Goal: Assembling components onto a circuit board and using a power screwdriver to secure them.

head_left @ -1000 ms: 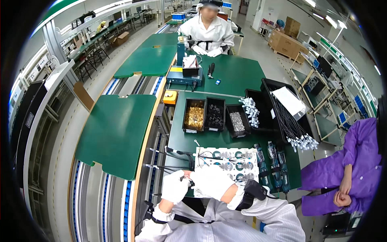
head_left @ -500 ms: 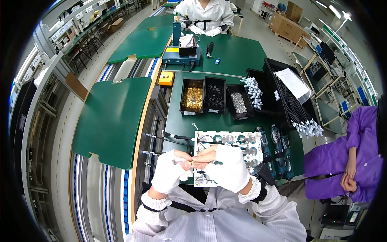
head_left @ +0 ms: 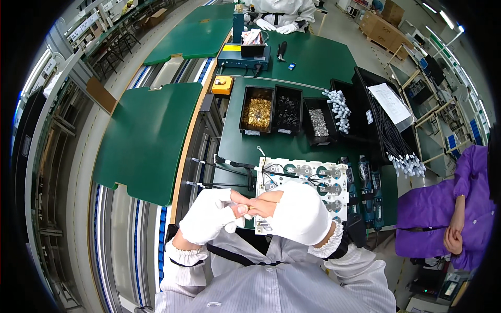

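Observation:
My left hand (head_left: 209, 215) and my right hand (head_left: 297, 213), both in white gloves with bare fingertips, meet above the near left of a white plate (head_left: 341, 194). Their fingertips pinch together round a tiny gold-coloured piece (head_left: 252, 207), mostly hidden by the fingers. Round grey and green parts sit in the plate, and black cables (head_left: 237, 165) with pale ends run out past its left side. The right hand and its wrist cover the plate's near part.
Beyond the plate stand black bins of gold pieces (head_left: 257, 111), black pieces (head_left: 287, 109) and silver pieces (head_left: 318, 122). Power screwdrivers (head_left: 365, 182) lie at its right. A larger bin (head_left: 392, 136) holds black cables. A co-worker in purple (head_left: 443, 208) is at the right, another in white (head_left: 282, 11) opposite.
The view has shifted, so the bench appears higher and further right. My left hand has moved slightly left and both hands sit nearer me against the plate, fingertips still together.

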Available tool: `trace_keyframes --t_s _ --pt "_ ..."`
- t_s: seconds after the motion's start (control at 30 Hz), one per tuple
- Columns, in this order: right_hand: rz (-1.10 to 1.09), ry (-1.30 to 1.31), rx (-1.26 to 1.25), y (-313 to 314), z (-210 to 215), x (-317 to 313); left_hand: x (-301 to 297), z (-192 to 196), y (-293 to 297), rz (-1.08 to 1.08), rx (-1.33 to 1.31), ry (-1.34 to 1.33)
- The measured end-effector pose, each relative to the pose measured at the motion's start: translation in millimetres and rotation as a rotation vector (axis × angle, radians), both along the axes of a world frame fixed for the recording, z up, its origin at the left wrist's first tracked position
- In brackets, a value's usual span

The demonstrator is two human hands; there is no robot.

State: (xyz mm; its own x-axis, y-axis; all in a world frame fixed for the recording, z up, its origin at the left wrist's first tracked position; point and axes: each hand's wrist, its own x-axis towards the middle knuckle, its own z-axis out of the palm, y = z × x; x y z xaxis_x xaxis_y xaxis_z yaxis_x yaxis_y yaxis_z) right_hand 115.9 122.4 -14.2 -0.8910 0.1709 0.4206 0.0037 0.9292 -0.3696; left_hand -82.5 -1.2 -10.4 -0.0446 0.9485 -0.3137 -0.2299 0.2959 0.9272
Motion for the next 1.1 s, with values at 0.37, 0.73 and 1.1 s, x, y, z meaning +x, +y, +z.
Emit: trace_keyframes --t_s 0.37,0.73,1.1 --pt "-0.362 0.026 -0.745 -7.6 0.5 -1.3 28.4 -27.0 -11.6 0.231 -0.044 0.333" --pt "-0.396 0.138 -0.472 -20.6 -16.2 -2.0 48.3 -60.2 0.4 0.302 0.32 0.613" --pt "-0.271 -0.091 -0.299 -4.5 -11.3 -14.4 49.4 -50.8 -6.2 0.249 0.367 0.985"
